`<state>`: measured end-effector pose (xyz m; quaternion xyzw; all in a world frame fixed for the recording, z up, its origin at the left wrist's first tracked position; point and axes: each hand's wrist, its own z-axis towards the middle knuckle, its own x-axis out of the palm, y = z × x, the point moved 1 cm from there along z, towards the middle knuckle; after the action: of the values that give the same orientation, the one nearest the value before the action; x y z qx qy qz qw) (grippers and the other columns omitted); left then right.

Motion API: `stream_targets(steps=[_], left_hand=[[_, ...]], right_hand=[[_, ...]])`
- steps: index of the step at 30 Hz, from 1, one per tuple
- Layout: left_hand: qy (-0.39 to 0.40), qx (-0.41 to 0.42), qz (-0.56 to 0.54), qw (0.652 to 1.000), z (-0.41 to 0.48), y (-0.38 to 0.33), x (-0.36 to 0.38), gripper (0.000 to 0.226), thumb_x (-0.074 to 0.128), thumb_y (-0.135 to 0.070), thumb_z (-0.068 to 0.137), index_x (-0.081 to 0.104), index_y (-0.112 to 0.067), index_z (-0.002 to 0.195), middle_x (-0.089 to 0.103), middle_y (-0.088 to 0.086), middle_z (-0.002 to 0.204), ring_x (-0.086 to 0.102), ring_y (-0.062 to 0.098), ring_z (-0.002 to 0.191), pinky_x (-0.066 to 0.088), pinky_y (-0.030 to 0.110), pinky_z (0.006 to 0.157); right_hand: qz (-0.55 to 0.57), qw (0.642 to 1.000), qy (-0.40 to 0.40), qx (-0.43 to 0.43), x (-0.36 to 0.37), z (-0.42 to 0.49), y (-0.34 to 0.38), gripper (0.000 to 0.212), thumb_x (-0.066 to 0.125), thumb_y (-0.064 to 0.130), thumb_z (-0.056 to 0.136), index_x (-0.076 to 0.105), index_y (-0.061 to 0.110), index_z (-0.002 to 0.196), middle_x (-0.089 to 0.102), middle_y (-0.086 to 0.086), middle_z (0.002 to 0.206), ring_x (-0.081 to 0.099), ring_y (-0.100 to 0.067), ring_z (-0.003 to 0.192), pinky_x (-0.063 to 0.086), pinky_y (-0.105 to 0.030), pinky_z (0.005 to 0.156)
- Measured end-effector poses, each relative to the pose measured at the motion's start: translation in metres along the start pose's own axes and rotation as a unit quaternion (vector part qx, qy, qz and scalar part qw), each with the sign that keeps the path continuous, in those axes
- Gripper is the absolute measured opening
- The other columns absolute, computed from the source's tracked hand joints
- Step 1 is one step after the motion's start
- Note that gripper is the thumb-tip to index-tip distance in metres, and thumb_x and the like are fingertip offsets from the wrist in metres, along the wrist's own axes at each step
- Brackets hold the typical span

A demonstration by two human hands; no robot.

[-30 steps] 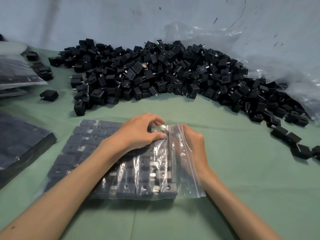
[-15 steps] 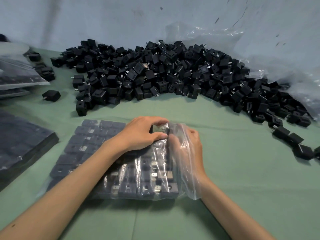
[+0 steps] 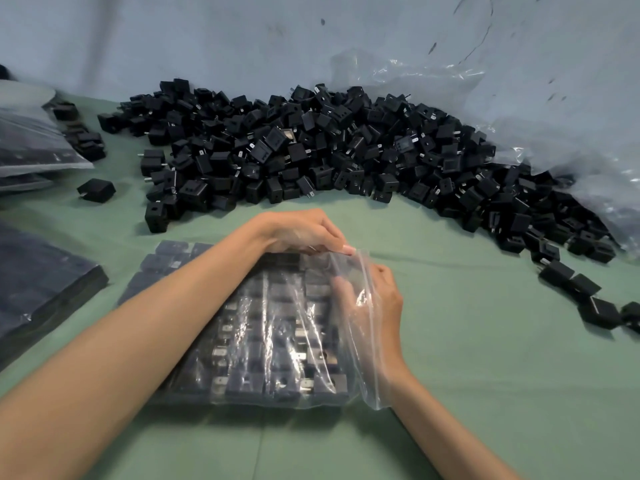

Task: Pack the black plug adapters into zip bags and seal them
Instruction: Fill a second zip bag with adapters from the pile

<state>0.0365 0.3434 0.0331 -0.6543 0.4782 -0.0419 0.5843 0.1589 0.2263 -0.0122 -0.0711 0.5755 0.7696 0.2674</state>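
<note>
A clear zip bag lies flat on the green table, filled with rows of black plug adapters. Its open mouth faces right. My left hand pinches the far corner of the bag's mouth. My right hand is partly inside the mouth, under the plastic flap, fingers against the last column of adapters. A large heap of loose black adapters stretches across the back of the table.
Filled bags lie at the left: a dark stack and others farther back. A lone adapter sits left of the heap. Several loose adapters trail at the right. Crumpled clear plastic lies by the wall.
My left hand has slid toward the far corner of the bag's mouth. My right hand has pushed deeper under the plastic flap, pressing the adapters inward.
</note>
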Motion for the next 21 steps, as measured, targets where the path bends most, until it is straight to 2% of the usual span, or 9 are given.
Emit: stream_targets(steps=[3,6,8,10,11,13,14,16,21], left_hand=[[-0.013,0.029,-0.033,0.999,0.006,0.004,0.003,0.02,0.066,-0.021,0.088,0.078,-0.024,0.072,0.065,-0.006,0.063,0.049,0.004,0.052,0.039,0.012,0.051],[-0.041,0.043,-0.038,0.997,0.013,0.006,0.005,0.022,0.067,-0.019,0.088,0.075,-0.023,0.068,0.068,-0.004,0.066,0.056,0.007,0.057,0.042,0.013,0.054],[-0.05,0.048,-0.027,0.997,0.015,0.007,0.007,0.019,0.067,-0.022,0.088,0.075,-0.019,0.071,0.065,0.001,0.067,0.052,0.013,0.06,0.04,0.018,0.056],[-0.05,0.051,-0.028,0.997,0.015,0.008,0.007,0.02,0.068,-0.024,0.087,0.074,-0.017,0.07,0.061,-0.002,0.061,0.048,0.014,0.057,0.039,0.018,0.052],[-0.053,0.05,-0.032,0.997,0.015,0.008,0.007,0.021,0.068,-0.025,0.087,0.073,-0.018,0.069,0.058,-0.004,0.058,0.046,0.014,0.055,0.038,0.017,0.048],[-0.069,0.045,-0.031,0.996,0.015,0.01,0.007,0.02,0.069,-0.027,0.086,0.074,-0.018,0.07,0.058,-0.002,0.06,0.044,0.015,0.056,0.036,0.017,0.044],[-0.075,0.044,-0.025,0.996,0.015,0.01,0.007,0.019,0.069,-0.028,0.086,0.075,-0.016,0.073,0.059,0.0,0.062,0.043,0.014,0.056,0.035,0.015,0.044],[-0.074,0.043,-0.016,0.996,0.015,0.01,0.008,0.019,0.069,-0.029,0.086,0.076,-0.014,0.077,0.058,0.0,0.063,0.041,0.009,0.053,0.033,0.011,0.044],[-0.067,0.032,-0.014,0.997,0.014,0.008,0.009,0.019,0.069,-0.031,0.085,0.075,-0.019,0.071,0.058,-0.001,0.062,0.044,0.008,0.055,0.035,0.015,0.049]], right_hand=[[-0.038,0.998,-0.029,-0.038,-0.001,0.002,0.0,0.03,0.064,-0.003,0.082,0.068,0.005,0.11,0.058,-0.007,0.086,0.046,0.001,0.064,0.036,0.002,0.065],[-0.055,0.996,-0.046,-0.057,-0.003,0.002,-0.001,0.011,0.065,-0.009,0.077,0.07,-0.001,0.081,0.057,-0.008,0.067,0.042,-0.008,0.053,0.036,-0.006,0.054],[-0.058,0.997,-0.036,-0.038,-0.002,0.002,-0.003,0.01,0.065,-0.004,0.081,0.065,-0.002,0.071,0.05,-0.005,0.057,0.037,-0.012,0.049,0.031,-0.014,0.049],[-0.044,0.999,-0.019,-0.022,-0.001,0.003,-0.006,0.015,0.063,0.003,0.086,0.064,-0.003,0.072,0.047,-0.012,0.051,0.034,-0.013,0.047,0.035,-0.022,0.047],[-0.03,0.999,-0.007,-0.009,0.0,0.002,-0.006,0.018,0.062,0.008,0.089,0.064,-0.002,0.074,0.05,-0.016,0.053,0.035,-0.015,0.047,0.041,-0.032,0.049],[0.021,1.0,0.008,0.021,-0.001,0.002,-0.007,0.014,0.06,0.014,0.092,0.067,0.007,0.084,0.058,-0.017,0.062,0.046,-0.022,0.051,0.047,-0.044,0.055],[0.046,0.998,0.018,0.032,-0.002,0.002,-0.006,0.01,0.06,0.013,0.092,0.069,0.012,0.096,0.062,-0.015,0.068,0.054,-0.026,0.057,0.049,-0.044,0.059],[0.053,0.997,0.039,0.041,-0.003,0.001,-0.007,0.025,0.06,0.011,0.092,0.067,0.019,0.115,0.068,-0.01,0.081,0.064,-0.026,0.073,0.053,-0.04,0.069],[0.057,0.997,0.038,0.027,-0.003,0.002,-0.006,0.025,0.057,0.006,0.092,0.068,0.023,0.108,0.067,-0.006,0.086,0.062,-0.02,0.073,0.05,-0.036,0.069]])
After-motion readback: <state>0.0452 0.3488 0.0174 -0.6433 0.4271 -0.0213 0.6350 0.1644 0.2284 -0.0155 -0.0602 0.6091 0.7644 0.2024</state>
